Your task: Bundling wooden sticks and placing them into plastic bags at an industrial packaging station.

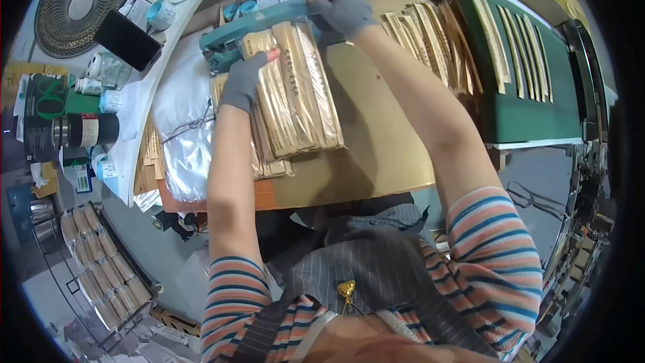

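Observation:
A clear plastic bag of slim tan packets with dark print (pixel 293 91) lies on the work table, its far end at a teal bag sealer (pixel 262 25). My left hand (pixel 244 81), in a grey glove with bare fingertips, grips the bag's left side, thumb on top; its other fingers are hidden. My right hand (pixel 342 5), gloved likewise, is closed at the right end of the sealer's long arm, its thumb pointing left along it. More bagged packets (pixel 272 169) lie partly under the bag.
A stack of clear plastic bags (pixel 185 141) tied with a dark cord lies left. Loose tan packets (pixel 423 33) stand in rows at right, beside a green board (pixel 537 117) holding more. A fan (pixel 82 4), a phone (pixel 127 40) and a dark flask (pixel 86 130) are on the left.

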`<state>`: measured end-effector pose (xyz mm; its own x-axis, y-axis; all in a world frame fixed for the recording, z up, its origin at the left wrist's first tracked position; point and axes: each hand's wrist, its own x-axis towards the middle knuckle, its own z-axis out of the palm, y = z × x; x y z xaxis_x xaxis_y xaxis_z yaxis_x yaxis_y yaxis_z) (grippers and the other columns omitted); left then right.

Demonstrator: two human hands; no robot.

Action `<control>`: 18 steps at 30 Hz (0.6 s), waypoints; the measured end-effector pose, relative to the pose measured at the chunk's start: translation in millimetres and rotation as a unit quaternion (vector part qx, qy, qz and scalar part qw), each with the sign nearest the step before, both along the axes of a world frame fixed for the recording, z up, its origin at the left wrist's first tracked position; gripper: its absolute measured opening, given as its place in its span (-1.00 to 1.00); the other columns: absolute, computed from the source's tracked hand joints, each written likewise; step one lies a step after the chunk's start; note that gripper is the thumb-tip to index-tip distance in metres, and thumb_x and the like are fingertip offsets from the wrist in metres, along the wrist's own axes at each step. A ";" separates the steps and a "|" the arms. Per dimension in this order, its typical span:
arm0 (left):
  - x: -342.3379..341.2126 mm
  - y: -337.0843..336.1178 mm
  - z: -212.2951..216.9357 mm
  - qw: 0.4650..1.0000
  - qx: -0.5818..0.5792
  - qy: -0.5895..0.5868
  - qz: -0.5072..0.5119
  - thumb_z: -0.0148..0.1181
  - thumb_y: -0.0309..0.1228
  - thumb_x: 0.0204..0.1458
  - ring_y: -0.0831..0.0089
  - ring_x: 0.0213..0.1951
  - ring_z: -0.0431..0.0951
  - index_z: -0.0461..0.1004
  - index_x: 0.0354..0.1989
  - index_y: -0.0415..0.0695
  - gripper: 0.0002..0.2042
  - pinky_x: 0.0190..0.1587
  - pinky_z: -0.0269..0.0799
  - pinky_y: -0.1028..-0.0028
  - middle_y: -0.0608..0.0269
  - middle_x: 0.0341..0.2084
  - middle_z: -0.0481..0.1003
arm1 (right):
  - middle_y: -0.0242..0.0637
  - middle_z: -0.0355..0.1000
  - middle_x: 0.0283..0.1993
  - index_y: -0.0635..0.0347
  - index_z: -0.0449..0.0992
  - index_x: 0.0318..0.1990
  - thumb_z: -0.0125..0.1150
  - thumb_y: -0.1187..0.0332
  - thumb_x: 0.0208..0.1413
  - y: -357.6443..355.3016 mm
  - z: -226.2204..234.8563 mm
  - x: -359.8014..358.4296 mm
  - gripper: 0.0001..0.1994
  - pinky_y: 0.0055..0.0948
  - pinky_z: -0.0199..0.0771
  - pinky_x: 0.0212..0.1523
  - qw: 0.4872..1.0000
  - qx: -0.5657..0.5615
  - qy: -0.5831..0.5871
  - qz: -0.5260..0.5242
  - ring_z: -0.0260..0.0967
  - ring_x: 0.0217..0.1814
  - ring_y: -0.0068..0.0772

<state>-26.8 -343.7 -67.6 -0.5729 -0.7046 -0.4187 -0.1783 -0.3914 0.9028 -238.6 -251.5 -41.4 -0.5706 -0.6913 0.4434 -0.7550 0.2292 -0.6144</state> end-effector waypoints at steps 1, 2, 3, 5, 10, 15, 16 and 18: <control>8.7 -2.3 2.0 1.000 -0.003 0.001 0.002 0.33 -0.31 -0.26 0.43 -0.33 0.50 0.52 -0.26 -0.30 -0.62 -0.24 0.39 0.50 0.17 -0.35 0.51 | -0.11 0.42 -0.26 0.23 0.41 -0.21 0.09 -0.05 -0.03 12.2 -1.0 0.5 -0.53 -0.23 0.37 -0.15 0.992 -0.076 -0.102 0.025 0.38 -0.19 -0.03; 16.0 -5.3 6.1 0.998 -0.058 -0.009 -0.013 0.33 -0.28 -0.26 0.43 -0.33 0.50 0.52 -0.26 -0.31 -0.60 -0.21 0.38 0.50 0.16 -0.34 0.52 | -0.06 0.39 -0.29 0.32 0.37 -0.14 0.10 -0.18 -0.06 25.9 -32.1 -5.5 -0.36 -0.28 0.36 -0.15 0.993 -0.098 -0.046 -0.041 0.39 -0.18 -0.14; 18.0 -7.6 7.4 0.993 -0.113 -0.016 -0.025 0.33 -0.26 -0.26 0.43 -0.32 0.50 0.51 -0.27 -0.32 -0.59 -0.18 0.37 0.50 0.14 -0.33 0.52 | -0.04 0.39 -0.23 0.31 0.37 -0.14 0.10 -0.12 -0.04 40.3 -60.4 -9.6 -0.41 -0.24 0.36 -0.14 0.997 -0.040 -0.026 -0.063 0.39 -0.17 -0.08; 28.4 10.3 14.5 0.974 -0.215 -0.070 -0.033 0.31 -0.14 -0.24 0.26 -0.22 0.50 0.41 -0.12 -0.39 -0.42 -0.08 0.35 0.41 -0.03 -0.22 0.48 | -0.02 0.39 -0.17 0.29 0.36 -0.13 0.10 -0.06 -0.02 63.7 -70.3 2.3 -0.47 -0.21 0.37 -0.13 0.995 0.029 -0.014 -0.091 0.38 -0.15 -0.01; 26.4 73.7 36.0 0.811 -0.530 -0.229 0.098 0.25 -0.21 -0.12 0.11 0.02 0.34 0.16 0.11 -0.36 -0.33 0.03 0.24 0.30 -0.17 -0.04 0.32 | -0.06 0.45 -0.28 0.19 0.43 -0.29 -0.10 0.38 0.03 56.4 -74.0 -5.2 -0.82 -0.18 0.45 -0.29 0.965 0.253 0.074 -0.008 0.44 -0.26 0.00; 64.1 126.9 34.2 0.830 -0.545 -0.069 0.098 0.25 -0.31 -0.09 0.20 -0.02 0.36 0.19 0.10 -0.31 -0.40 0.00 0.28 0.37 -0.06 -0.05 0.33 | -0.08 0.43 -0.35 0.19 0.41 -0.30 -0.03 0.36 0.05 78.7 13.2 9.1 -0.86 -0.24 0.41 -0.29 0.988 -0.031 0.130 0.077 0.40 -0.29 -0.04; 58.8 131.3 36.1 0.826 -0.550 -0.064 0.104 0.25 -0.31 -0.09 0.20 -0.02 0.36 0.19 0.10 -0.31 -0.40 0.00 0.28 0.37 -0.06 -0.05 0.33 | -0.09 0.44 -0.39 0.20 0.42 -0.32 0.02 0.33 0.06 82.8 67.9 12.0 -0.85 -0.26 0.41 -0.32 0.965 -0.189 0.161 0.083 0.40 -0.34 -0.06; 48.0 160.5 37.2 0.819 -0.559 -0.093 0.088 0.26 -0.33 -0.15 0.04 -0.13 0.43 0.27 -0.01 -0.27 -0.48 -0.08 0.33 0.25 -0.09 -0.15 0.39 | -0.16 0.42 -0.44 0.22 0.41 -0.32 0.04 0.29 0.07 105.2 182.5 -0.2 -0.82 -0.33 0.39 -0.36 0.937 -0.271 0.216 0.044 0.37 -0.43 -0.09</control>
